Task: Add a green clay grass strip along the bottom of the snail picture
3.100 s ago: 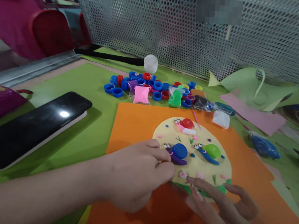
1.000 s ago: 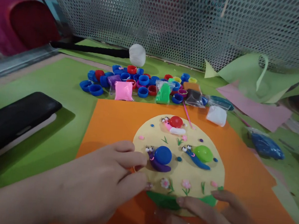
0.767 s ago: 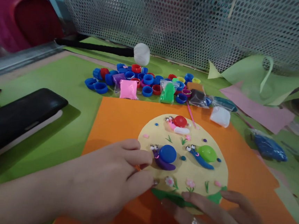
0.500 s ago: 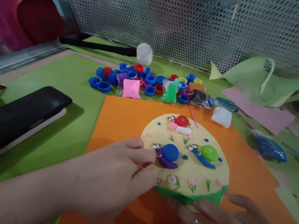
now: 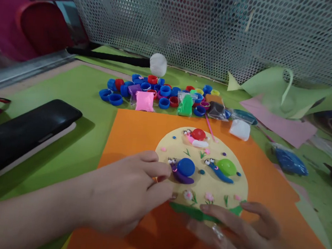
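A round cream disc (image 5: 178, 145) carries three clay snails with a blue (image 5: 186, 167), a green (image 5: 226, 167) and a red shell (image 5: 199, 134), plus small flowers and a green strip along its near edge. It is over orange paper (image 5: 130, 133). My left hand (image 5: 131, 191) has curled fingers closed at the disc's left edge; its thumb is at the lower left rim. My right hand (image 5: 240, 232), fingers spread, touches the green strip at the near right edge.
Behind the paper are bottle caps (image 5: 164, 103), clay packets in pink (image 5: 144, 101) and green (image 5: 185, 105), and a white ball (image 5: 158, 65). A black case (image 5: 28, 132) is at left. Cut paper (image 5: 279, 119) and a blue packet (image 5: 289, 160) are at right, a perforated metal panel (image 5: 168, 28) behind.
The view has shifted slightly. My right hand's fingers have moved up and inward over the green strip. My left hand stays at the disc's left edge.
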`<state>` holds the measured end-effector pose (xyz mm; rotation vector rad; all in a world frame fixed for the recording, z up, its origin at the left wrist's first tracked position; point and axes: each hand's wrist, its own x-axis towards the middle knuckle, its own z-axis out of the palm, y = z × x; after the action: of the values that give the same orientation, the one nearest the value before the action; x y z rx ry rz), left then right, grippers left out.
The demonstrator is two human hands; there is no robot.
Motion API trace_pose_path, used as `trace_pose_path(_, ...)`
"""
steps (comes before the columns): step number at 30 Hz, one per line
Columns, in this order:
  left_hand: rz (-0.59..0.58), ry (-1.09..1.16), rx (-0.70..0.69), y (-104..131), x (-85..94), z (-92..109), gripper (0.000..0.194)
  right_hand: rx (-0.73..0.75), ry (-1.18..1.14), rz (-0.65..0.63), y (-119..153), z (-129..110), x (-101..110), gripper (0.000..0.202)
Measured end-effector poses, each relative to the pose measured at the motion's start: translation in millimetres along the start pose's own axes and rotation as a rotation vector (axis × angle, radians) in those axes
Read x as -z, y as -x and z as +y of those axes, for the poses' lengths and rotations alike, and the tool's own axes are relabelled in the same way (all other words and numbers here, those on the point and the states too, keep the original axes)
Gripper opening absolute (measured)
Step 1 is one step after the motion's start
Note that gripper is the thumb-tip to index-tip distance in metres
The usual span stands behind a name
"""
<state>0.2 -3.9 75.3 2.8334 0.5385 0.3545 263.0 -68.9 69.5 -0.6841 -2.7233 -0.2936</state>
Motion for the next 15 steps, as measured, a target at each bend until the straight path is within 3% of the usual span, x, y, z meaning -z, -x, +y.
trace_pose_path(5, 0.021, -0.031, 0.003, -1.1, 0.1, 0.9, 0.031, 0.065, 0.026, -0.05, -17.1, 1.4, 0.8, 0.035)
trace_pose_path(15, 0.033, -0.086, -0.014, -0.3, 2.2, 3.9, 0.014, 0.001, 0.098, -0.059, -5.2, -4.4, -0.4, 0.032)
